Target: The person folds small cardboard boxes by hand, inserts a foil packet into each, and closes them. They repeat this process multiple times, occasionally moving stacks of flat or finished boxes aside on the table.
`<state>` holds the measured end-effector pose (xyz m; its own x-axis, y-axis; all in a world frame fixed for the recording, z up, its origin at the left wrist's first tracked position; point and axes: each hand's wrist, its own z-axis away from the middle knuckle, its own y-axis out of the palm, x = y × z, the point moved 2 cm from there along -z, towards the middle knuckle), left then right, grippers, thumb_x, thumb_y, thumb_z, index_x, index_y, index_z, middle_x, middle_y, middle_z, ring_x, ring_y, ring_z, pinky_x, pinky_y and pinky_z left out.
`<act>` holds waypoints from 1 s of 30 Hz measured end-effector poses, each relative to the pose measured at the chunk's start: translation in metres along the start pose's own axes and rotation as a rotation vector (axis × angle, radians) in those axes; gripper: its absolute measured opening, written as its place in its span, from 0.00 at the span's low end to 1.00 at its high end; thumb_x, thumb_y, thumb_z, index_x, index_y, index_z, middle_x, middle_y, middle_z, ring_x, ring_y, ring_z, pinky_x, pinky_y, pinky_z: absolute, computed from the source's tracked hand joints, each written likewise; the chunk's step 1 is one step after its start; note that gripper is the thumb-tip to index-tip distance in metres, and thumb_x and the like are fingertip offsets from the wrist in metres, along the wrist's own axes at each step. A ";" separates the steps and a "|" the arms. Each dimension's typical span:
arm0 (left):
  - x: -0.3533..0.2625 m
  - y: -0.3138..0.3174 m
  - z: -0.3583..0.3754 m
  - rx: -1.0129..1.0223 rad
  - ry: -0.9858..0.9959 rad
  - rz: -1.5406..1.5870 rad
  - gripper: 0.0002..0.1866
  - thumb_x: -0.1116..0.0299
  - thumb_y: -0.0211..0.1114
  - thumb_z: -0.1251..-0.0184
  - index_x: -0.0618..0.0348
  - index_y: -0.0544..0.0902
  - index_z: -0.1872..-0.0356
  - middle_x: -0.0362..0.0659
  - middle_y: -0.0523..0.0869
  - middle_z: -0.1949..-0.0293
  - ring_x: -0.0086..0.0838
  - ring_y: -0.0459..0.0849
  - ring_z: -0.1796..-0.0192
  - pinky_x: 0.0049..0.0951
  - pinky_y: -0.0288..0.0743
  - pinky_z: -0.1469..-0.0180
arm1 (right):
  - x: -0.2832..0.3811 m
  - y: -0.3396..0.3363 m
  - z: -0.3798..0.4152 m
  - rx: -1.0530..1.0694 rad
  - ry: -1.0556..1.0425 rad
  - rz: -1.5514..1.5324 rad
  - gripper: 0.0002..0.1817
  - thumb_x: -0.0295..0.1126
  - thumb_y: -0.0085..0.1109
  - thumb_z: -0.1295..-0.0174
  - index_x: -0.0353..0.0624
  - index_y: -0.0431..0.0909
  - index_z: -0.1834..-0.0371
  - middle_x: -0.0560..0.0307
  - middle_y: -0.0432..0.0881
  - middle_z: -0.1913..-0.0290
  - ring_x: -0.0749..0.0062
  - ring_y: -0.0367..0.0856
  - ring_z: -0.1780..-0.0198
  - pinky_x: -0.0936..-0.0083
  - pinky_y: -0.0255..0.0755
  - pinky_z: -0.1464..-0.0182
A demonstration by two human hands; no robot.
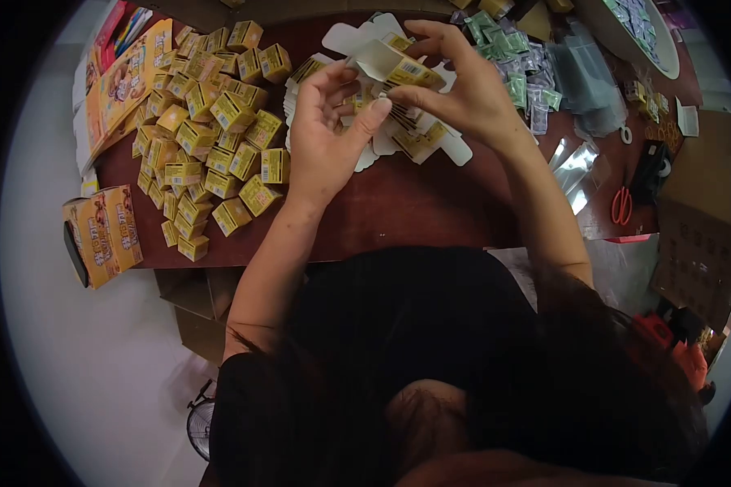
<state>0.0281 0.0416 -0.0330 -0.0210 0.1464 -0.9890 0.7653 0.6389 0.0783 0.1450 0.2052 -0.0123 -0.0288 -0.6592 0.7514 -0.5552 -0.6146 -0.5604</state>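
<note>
Between my two hands is a small yellow-and-white carton (pixel 413 71), tilted, with its white end flaps standing open. My right hand (pixel 473 93) grips it from the right, thumb below and fingers above. From the left, my left hand (pixel 326 130) closes on its near edge, with curled fingers and the thumb reaching across. Under and behind the hands lies a loose stack of flat, unfolded cartons (pixel 421 142) with white tabs. To the left, beside my left hand, is a heap of folded yellow cartons (pixel 231 114).
Green and purple sachets (pixel 536 77) lie at the back right, near clear plastic sleeves (pixel 585 81) and a white tray (pixel 654 40). Red scissors (pixel 621 206) rest by the right edge. Orange printed boxes (pixel 105 231) stand at the left. Brown cardboard (pixel 698 260) is beside the table.
</note>
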 end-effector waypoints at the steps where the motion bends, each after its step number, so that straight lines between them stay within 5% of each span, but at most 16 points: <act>1: -0.001 0.006 0.000 0.003 -0.006 -0.004 0.32 0.66 0.75 0.34 0.66 0.69 0.35 0.50 0.81 0.42 0.34 0.79 0.38 0.33 0.75 0.38 | 0.007 0.004 0.006 -0.001 0.006 -0.005 0.41 0.36 0.79 0.47 0.46 0.68 0.29 0.51 0.82 0.41 0.60 0.84 0.47 0.65 0.78 0.44; 3: -0.009 0.018 -0.003 0.019 -0.068 0.121 0.36 0.68 0.75 0.35 0.67 0.64 0.32 0.54 0.79 0.42 0.35 0.80 0.39 0.32 0.76 0.38 | 0.015 0.011 0.012 0.014 0.015 -0.138 0.42 0.33 0.79 0.46 0.46 0.66 0.29 0.50 0.80 0.41 0.63 0.83 0.45 0.65 0.78 0.44; 5: -0.016 0.020 -0.003 0.035 -0.059 0.106 0.36 0.68 0.76 0.35 0.67 0.64 0.32 0.54 0.79 0.42 0.34 0.80 0.39 0.32 0.76 0.38 | 0.015 0.009 0.015 -0.091 -0.101 -0.153 0.39 0.34 0.79 0.49 0.44 0.69 0.33 0.48 0.82 0.49 0.54 0.84 0.47 0.63 0.80 0.48; 7: -0.016 0.019 -0.001 0.055 -0.052 0.089 0.36 0.69 0.76 0.35 0.66 0.64 0.33 0.54 0.79 0.42 0.34 0.81 0.40 0.32 0.76 0.39 | 0.018 -0.005 0.017 0.030 -0.040 -0.120 0.43 0.35 0.81 0.48 0.43 0.66 0.30 0.50 0.77 0.37 0.64 0.80 0.40 0.67 0.76 0.42; 9: -0.017 0.013 0.001 0.163 0.187 -0.096 0.34 0.70 0.76 0.36 0.64 0.67 0.34 0.51 0.81 0.44 0.31 0.82 0.43 0.31 0.78 0.42 | 0.017 -0.017 0.014 0.097 -0.055 -0.143 0.43 0.36 0.82 0.49 0.42 0.68 0.31 0.52 0.77 0.37 0.65 0.79 0.40 0.68 0.76 0.42; 15: -0.036 0.009 -0.001 0.358 0.463 -0.345 0.22 0.68 0.77 0.38 0.56 0.80 0.45 0.42 0.84 0.51 0.29 0.84 0.51 0.29 0.79 0.49 | 0.008 -0.024 0.020 0.302 -0.026 -0.306 0.43 0.40 0.85 0.52 0.43 0.71 0.33 0.57 0.76 0.38 0.69 0.78 0.42 0.70 0.75 0.44; 20: -0.036 0.003 -0.002 0.350 0.340 -0.363 0.16 0.66 0.75 0.34 0.57 0.84 0.49 0.43 0.84 0.51 0.29 0.85 0.51 0.28 0.79 0.50 | 0.014 -0.019 0.030 0.234 0.183 -0.619 0.42 0.40 0.84 0.50 0.43 0.71 0.33 0.58 0.76 0.40 0.72 0.77 0.42 0.69 0.75 0.43; 24: -0.032 0.008 0.000 0.322 0.154 -0.113 0.16 0.65 0.72 0.31 0.61 0.83 0.47 0.43 0.84 0.51 0.26 0.85 0.49 0.25 0.79 0.46 | 0.011 -0.017 0.034 0.247 0.054 -0.483 0.34 0.38 0.79 0.44 0.43 0.76 0.35 0.55 0.76 0.38 0.68 0.78 0.40 0.68 0.75 0.40; 30: -0.038 0.007 0.001 0.329 0.093 -0.167 0.18 0.66 0.70 0.28 0.64 0.78 0.44 0.44 0.82 0.49 0.25 0.85 0.48 0.25 0.81 0.47 | 0.021 -0.021 0.034 0.116 -0.091 -0.244 0.24 0.35 0.73 0.38 0.44 0.83 0.38 0.48 0.79 0.37 0.61 0.79 0.36 0.65 0.73 0.36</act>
<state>0.0349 0.0397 0.0046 -0.2097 0.1377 -0.9680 0.9115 0.3857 -0.1426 0.1841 0.1897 0.0035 0.1720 -0.5187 0.8375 -0.4376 -0.8019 -0.4069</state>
